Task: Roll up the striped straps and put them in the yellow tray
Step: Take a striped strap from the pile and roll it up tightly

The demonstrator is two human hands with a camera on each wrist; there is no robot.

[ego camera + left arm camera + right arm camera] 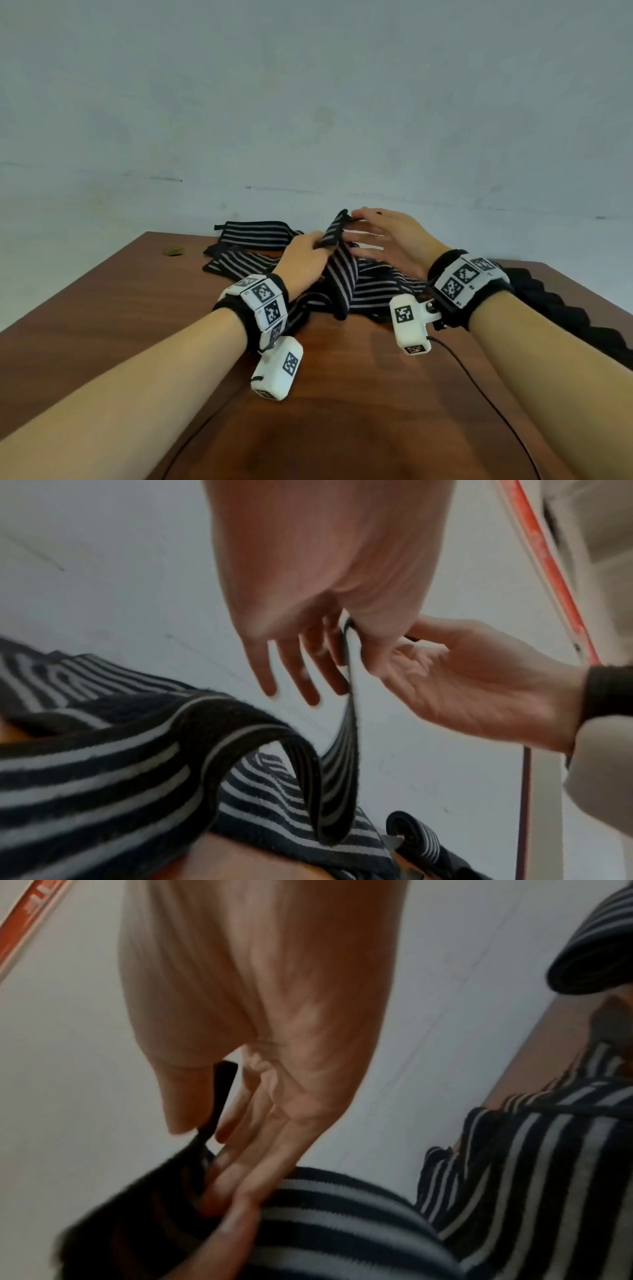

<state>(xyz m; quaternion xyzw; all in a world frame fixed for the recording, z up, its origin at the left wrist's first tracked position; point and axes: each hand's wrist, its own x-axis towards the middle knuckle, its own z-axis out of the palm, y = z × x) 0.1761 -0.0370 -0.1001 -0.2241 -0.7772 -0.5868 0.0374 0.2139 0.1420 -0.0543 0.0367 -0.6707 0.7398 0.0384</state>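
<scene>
I'm pinching the strap (pixel 335 229) end with my left hand (pixel 306 253), its long axis tilting up and away. My right hand (pixel 390 236) is touching the top end, fingers straight and spread; the rest is trailing onto the table (pixel 137 308).

From the head we look forward and down over both forearms to the table (pixel 144 308). Our wrist views sit close under each palm, facing fingerward; all three share the lifted striped strap (pixel 334 226).
</scene>
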